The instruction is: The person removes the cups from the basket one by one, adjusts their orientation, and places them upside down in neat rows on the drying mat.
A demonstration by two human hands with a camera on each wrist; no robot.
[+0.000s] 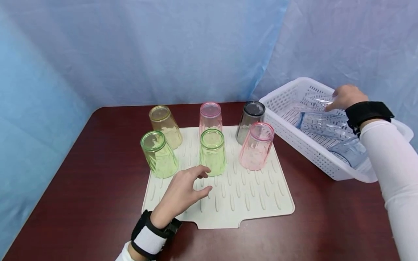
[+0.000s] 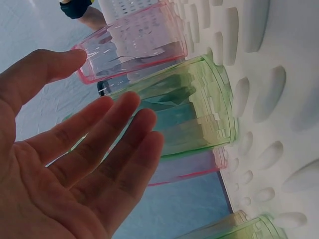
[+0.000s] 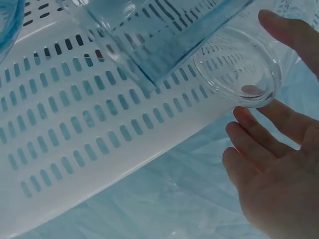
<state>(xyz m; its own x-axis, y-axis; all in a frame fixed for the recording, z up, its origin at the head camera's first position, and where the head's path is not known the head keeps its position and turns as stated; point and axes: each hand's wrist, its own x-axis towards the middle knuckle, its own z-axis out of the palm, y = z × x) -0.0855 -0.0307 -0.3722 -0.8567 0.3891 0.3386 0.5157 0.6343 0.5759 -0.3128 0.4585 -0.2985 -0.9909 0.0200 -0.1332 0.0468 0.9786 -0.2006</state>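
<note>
Cups stand upside down on the ribbed drying mat (image 1: 248,203) on the table (image 1: 81,181): six so far, a yellow cup (image 1: 165,126), two green (image 1: 158,154) (image 1: 212,151), two pink (image 1: 210,117) (image 1: 256,145) and a grey one (image 1: 249,120). Judging by this, the work is well along, with several clear and bluish cups (image 1: 323,123) lying in the white basket (image 1: 294,134) at far right. The right hand (image 1: 345,97) reaches into the basket, fingers spread about a clear cup (image 3: 239,74), not yet gripping it. The left hand (image 1: 183,194) hovers open and empty over the mat, just near of the green cups.
</note>
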